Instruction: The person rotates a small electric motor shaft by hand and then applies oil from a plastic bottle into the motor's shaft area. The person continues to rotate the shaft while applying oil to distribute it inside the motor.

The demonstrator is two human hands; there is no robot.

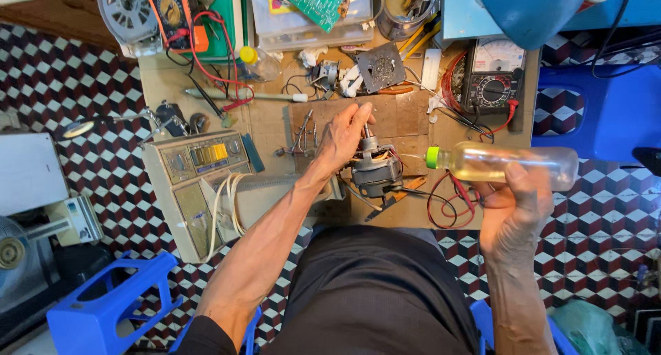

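Motor and bottle at the bench

The left hand (pixel 342 136) pinched the shaft of the motor (pixel 375 168) standing on the bench (pixel 165 79); the right hand (pixel 515 214) gripped a clear bottle (pixel 502 163) lying sideways just right of it.

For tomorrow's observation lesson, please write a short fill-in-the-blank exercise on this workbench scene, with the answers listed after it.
1. The right hand holds a clear bottle with a ____ cap.
2. The left hand grips the shaft of a small ____ on the bench.
3. The bottle lies almost ____, cap toward the motor.
4. The stools on the floor are ____.

Answers: green; motor; level; blue
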